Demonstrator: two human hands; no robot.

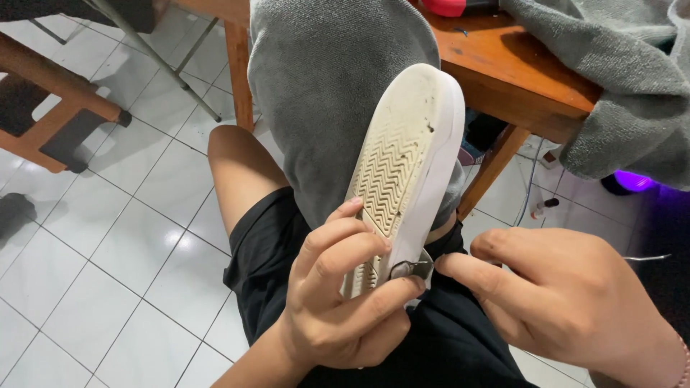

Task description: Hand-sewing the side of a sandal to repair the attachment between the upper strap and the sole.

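A white shoe [413,144] is held sole-up over my lap, its pale zigzag tread facing me. My left hand [338,294] wraps around the heel end, fingers across the sole. A small grey metal piece [411,269] sits at the sole's edge near the heel. My right hand [568,294] is close beside it, with the forefinger and thumb tips pinched at that piece. Whether the right fingers grip the piece or only touch it is unclear.
A grey towel [323,79] hangs from the wooden table [503,72] behind the shoe, and another grey cloth [632,86] lies at the right. My bare knee and black shorts [273,251] are below. White tiled floor [108,237] and a wooden stool [50,108] are at the left.
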